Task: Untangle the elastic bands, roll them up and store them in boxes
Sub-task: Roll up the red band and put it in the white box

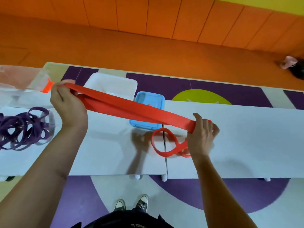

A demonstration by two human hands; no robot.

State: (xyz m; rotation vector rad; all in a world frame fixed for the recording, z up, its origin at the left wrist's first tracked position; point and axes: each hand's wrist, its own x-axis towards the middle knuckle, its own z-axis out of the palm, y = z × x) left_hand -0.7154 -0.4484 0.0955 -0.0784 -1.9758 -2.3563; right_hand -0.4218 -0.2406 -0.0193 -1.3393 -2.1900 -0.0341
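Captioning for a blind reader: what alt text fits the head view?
Left hand and right hand stretch a red elastic band above a white table, a loop hanging by the right hand. A blue box, a white box and tangled purple bands sit nearby.

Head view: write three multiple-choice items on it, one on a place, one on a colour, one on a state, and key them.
1. The purple band tangle lies: A) inside the small box; B) left of the left hand; C) draped over a chair.
2. The small box beside the white box is: A) blue; B) yellow; C) black.
3. The red band is: A) rolled up tight; B) stretched between both hands; C) cut in two pieces.
Key: 1 B, it sits at the frame's left edge, beyond that hand; 2 A, its rim is light blue; 3 B, the left hand and the right hand each grip an end.
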